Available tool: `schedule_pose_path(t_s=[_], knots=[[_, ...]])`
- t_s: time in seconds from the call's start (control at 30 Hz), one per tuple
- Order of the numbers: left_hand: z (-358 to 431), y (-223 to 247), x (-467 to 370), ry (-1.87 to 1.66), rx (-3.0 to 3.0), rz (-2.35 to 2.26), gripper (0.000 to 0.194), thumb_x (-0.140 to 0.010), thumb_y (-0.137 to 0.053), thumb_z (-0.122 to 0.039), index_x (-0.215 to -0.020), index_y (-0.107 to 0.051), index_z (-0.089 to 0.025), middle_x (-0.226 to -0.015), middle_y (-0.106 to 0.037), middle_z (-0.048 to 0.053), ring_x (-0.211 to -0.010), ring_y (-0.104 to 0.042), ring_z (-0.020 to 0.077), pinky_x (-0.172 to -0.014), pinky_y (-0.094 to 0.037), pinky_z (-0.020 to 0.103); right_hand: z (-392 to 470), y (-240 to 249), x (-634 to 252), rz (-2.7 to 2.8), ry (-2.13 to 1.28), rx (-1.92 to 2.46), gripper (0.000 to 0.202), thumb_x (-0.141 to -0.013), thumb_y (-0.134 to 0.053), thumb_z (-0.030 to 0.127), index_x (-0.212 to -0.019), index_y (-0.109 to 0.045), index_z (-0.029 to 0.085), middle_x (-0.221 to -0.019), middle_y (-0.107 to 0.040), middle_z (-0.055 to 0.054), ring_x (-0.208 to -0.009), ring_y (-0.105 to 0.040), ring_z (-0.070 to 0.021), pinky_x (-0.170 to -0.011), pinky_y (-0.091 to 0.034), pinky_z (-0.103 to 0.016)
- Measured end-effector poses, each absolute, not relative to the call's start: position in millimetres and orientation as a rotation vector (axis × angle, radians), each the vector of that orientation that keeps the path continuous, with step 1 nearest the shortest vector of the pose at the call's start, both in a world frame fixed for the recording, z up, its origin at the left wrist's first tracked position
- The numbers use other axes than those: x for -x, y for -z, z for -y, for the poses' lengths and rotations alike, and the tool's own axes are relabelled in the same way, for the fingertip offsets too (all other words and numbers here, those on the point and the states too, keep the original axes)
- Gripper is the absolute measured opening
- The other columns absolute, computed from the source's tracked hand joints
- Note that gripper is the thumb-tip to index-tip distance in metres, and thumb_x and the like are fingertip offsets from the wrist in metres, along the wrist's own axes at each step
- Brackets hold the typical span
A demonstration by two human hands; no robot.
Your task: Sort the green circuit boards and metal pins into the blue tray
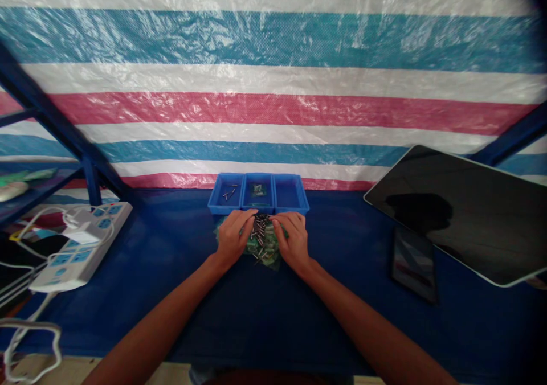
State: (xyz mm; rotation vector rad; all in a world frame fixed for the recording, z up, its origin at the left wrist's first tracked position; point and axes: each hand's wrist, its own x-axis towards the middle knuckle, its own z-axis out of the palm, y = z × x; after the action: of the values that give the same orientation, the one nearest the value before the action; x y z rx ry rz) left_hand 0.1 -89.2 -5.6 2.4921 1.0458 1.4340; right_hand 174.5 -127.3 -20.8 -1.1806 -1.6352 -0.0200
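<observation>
A greenish clear plastic bag (270,258) lies on the blue table in front of me, with many small, dark metal pin-like pieces (259,229) heaped in the middle. My left hand (234,234) rests over the bag's left side, fingers curled and thumb toward the pieces. On the right side, my right hand (293,236) grips the plastic in the same way. The fingertips of both hands are at the bag's far edge, partly hidden. Just beyond them stands a blue three-part tray (291,209). A few metal pins (229,193) lie in its left compartment, and a small clear packet (258,190) in its middle one.
A white power strip (92,259) with plugs and cables lies at left by a blue metal frame (90,180). To the right are a dark flat screen (470,214) and a black phone-like device (413,264). Striped plastic sheeting (273,109) hangs behind the table.
</observation>
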Motion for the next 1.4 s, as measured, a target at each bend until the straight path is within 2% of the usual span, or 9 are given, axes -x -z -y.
schedule_pose_path(t_s=[0.13, 0.2, 0.33, 0.4, 0.63, 0.9, 1.23, 1.4], knots=[[88.4, 5.3, -0.5, -1.397, -2.502, -1.041, 0.03, -0.094, -0.047, -0.024, -0.121, -0.058, -0.02, -0.095, -0.065, 0.006, -0.086, -0.061, 0.0146, -0.081, -0.05, 0.027, 128.0, 20.0, -174.5, 1.62, 0.023, 1.178, 0.017, -0.093, -0.047, 0.021, -0.095, -0.064, 0.021, -0.09, -0.068, -0.003, -0.086, -0.059, -0.0166, -0.088, -0.037, -0.038], [88.8, 5.4, -1.2, -1.433, -2.463, -1.054, 0.027, -0.093, -0.05, -0.026, -0.117, -0.059, -0.019, -0.092, -0.065, 0.005, -0.082, -0.062, 0.0136, -0.079, -0.05, 0.026, 127.7, 20.7, -174.7, 1.618, 0.017, 1.179, 0.018, -0.093, -0.046, 0.021, -0.095, -0.064, 0.022, -0.09, -0.068, -0.003, -0.087, -0.06, -0.0168, -0.088, -0.037, -0.038], [89.4, 6.4, -2.1, -1.522, -2.394, -1.04, 0.015, -0.089, -0.056, -0.03, -0.094, -0.064, -0.017, -0.083, -0.066, 0.003, -0.074, -0.062, 0.0123, -0.074, -0.051, 0.024, 127.0, 21.9, -175.0, 1.613, 0.004, 1.188, 0.019, -0.093, -0.045, 0.021, -0.095, -0.064, 0.022, -0.09, -0.068, -0.003, -0.087, -0.06, -0.0174, -0.088, -0.038, -0.039], [89.2, 7.8, -1.9, -1.54, -2.393, -1.043, 0.016, -0.089, -0.057, -0.032, -0.089, -0.065, -0.018, -0.081, -0.067, 0.003, -0.072, -0.063, 0.0125, -0.073, -0.051, 0.024, 127.3, 21.2, -174.8, 1.624, -0.005, 1.173, 0.018, -0.092, -0.046, 0.022, -0.096, -0.064, 0.022, -0.09, -0.068, -0.003, -0.087, -0.06, -0.0177, -0.087, -0.039, -0.038], [88.1, 11.8, 0.4, -1.572, -2.357, -1.131, 0.021, -0.087, -0.06, -0.034, -0.098, -0.066, -0.017, -0.083, -0.071, 0.003, -0.073, -0.067, 0.0131, -0.075, -0.053, 0.024, 127.8, 20.5, -172.9, 1.711, -0.031, 1.082, 0.013, -0.088, -0.055, 0.023, -0.098, -0.064, 0.022, -0.091, -0.068, -0.004, -0.089, -0.061, -0.0188, -0.086, -0.041, -0.039], [89.5, 8.9, -0.7, -1.577, -2.351, -1.104, 0.023, -0.086, -0.059, -0.039, -0.093, -0.067, -0.018, -0.08, -0.072, 0.003, -0.072, -0.068, 0.0134, -0.072, -0.054, 0.024, 124.1, 24.9, -171.4, 1.758, -0.041, 1.058, 0.009, -0.088, -0.056, 0.024, -0.092, -0.064, 0.023, -0.085, -0.068, -0.002, -0.085, -0.061, -0.0178, -0.082, -0.043, -0.038], [91.4, 3.7, -0.7, -1.489, -2.421, -1.022, 0.022, -0.088, -0.058, -0.033, -0.102, -0.065, -0.018, -0.08, -0.069, 0.003, -0.067, -0.062, 0.0123, -0.068, -0.052, 0.025, 126.4, 21.2, -173.4, 1.619, -0.001, 1.11, 0.011, -0.091, -0.051, 0.021, -0.085, -0.061, 0.022, -0.082, -0.068, -0.002, -0.079, -0.06, -0.0166, -0.084, -0.041, -0.038], [89.1, 4.2, -0.9, -1.51, -2.425, -1.0, 0.013, -0.089, -0.057, -0.026, -0.092, -0.066, -0.018, -0.085, -0.069, 0.004, -0.078, -0.063, 0.0144, -0.076, -0.051, 0.028, 126.8, 19.6, -172.5, 1.617, -0.008, 1.122, 0.011, -0.091, -0.051, 0.022, -0.086, -0.061, 0.022, -0.082, -0.067, -0.002, -0.078, -0.061, -0.0164, -0.084, -0.041, -0.038]])
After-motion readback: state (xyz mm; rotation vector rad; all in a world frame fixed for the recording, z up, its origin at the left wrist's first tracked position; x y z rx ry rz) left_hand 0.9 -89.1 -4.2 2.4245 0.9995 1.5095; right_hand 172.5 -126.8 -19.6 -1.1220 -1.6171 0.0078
